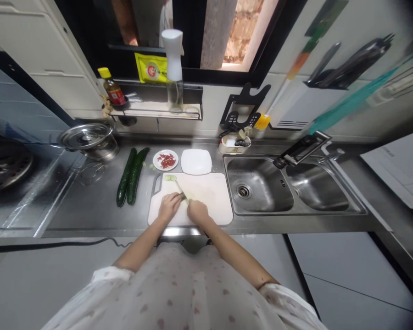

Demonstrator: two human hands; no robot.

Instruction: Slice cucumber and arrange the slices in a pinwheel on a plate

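Observation:
My right hand [197, 212] is closed round the handle of a knife [180, 186], its blade pointing up and left across the white cutting board [213, 197]. Beside the blade, my left hand [170, 207] presses its fingers on a short dark-green piece of cucumber [183, 196], mostly hidden by the fingers and knife. A few pale green cucumber slices [170, 178] lie at the board's upper left, just beyond the knife tip. Two whole cucumbers [134, 176] rest side by side on the counter to the left.
Behind the board stand a plate of chopped red pieces [165, 160] and a white square plate [196, 161]. A lidded steel pot [89, 140] is at the left, a double sink [258, 183] at the right. A shelf [154, 110] holds bottles above the counter.

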